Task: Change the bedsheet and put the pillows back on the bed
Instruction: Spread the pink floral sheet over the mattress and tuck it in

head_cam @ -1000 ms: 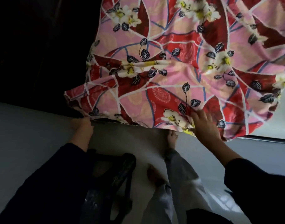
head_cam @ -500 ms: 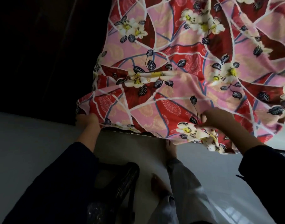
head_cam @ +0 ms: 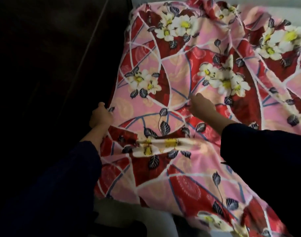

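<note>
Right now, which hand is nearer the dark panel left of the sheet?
Left. The left hand grips the sheet at its edge beside the dark panel; the right hand is farther out on the sheet.

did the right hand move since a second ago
Yes: the right hand went up and forward, from just above the pale floor to well clear of it, higher on the sheet.
</note>
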